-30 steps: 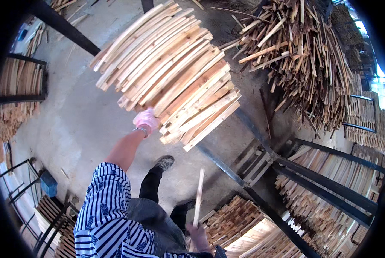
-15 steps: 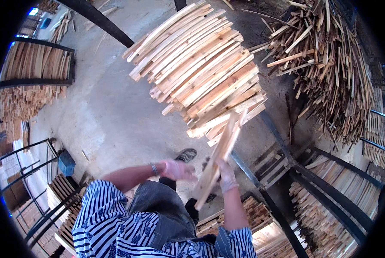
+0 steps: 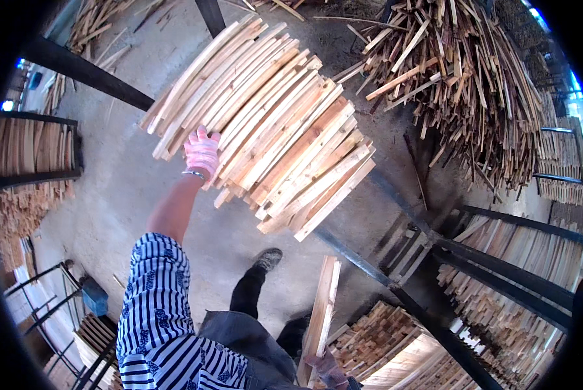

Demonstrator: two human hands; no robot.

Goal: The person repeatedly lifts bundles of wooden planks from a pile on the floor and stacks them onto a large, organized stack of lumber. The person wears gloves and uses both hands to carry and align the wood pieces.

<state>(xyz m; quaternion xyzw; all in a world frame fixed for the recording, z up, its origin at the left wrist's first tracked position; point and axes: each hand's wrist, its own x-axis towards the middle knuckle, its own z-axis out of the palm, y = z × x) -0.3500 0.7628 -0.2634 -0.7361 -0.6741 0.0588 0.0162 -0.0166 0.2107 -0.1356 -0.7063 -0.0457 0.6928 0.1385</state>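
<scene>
A big stack of curved pale wooden slats point(image 3: 265, 123) lies in front of me on a dark metal rack. My left hand point(image 3: 201, 151), in a pink glove, reaches out and rests on the near ends of the slats at the stack's left side. My right hand point(image 3: 327, 368), also in a pink glove, sits low by my body and grips the bottom of a few wooden slats point(image 3: 322, 312) held upright. My sleeve is blue and white striped.
A loose heap of thin wood strips point(image 3: 460, 78) lies at the upper right. Dark steel rack beams point(image 3: 434, 247) run diagonally at right, with stacked slats point(image 3: 382, 338) below. More racks of wood point(image 3: 25, 149) stand at left. The concrete floor point(image 3: 116, 195) and my shoe point(image 3: 266, 259) show below.
My left hand let go of the upright slats and reached up to the stack's edge. My right hand dropped lower with the slats.
</scene>
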